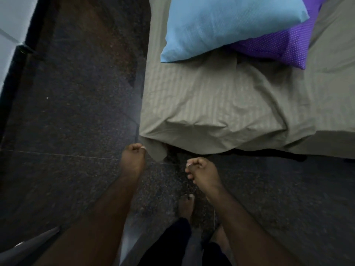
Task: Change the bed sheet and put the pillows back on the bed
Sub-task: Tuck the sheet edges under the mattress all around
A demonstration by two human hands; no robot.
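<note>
A: Which step is this?
B: Seemingly stripping the wrinkled grey striped bed sheet [221,104], which covers the bed under a light blue pillow [226,24] and a purple dotted pillow [284,45].
A: Next?
B: Probably pulling the corner free; the pillows must come off.
A: Fingers?
B: The left hand [133,160] pinches the hanging corner; the right hand [201,171] is clenched, apparently holding nothing.

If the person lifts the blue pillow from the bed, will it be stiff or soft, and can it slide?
The blue pillow looks plump with rounded edges, so it will probably sag and bend when lifted by one corner. It likely weighs little for its bulk. It leans on the purple pillow, so pulling it may drag or shift that one on the grey sheet.
</note>
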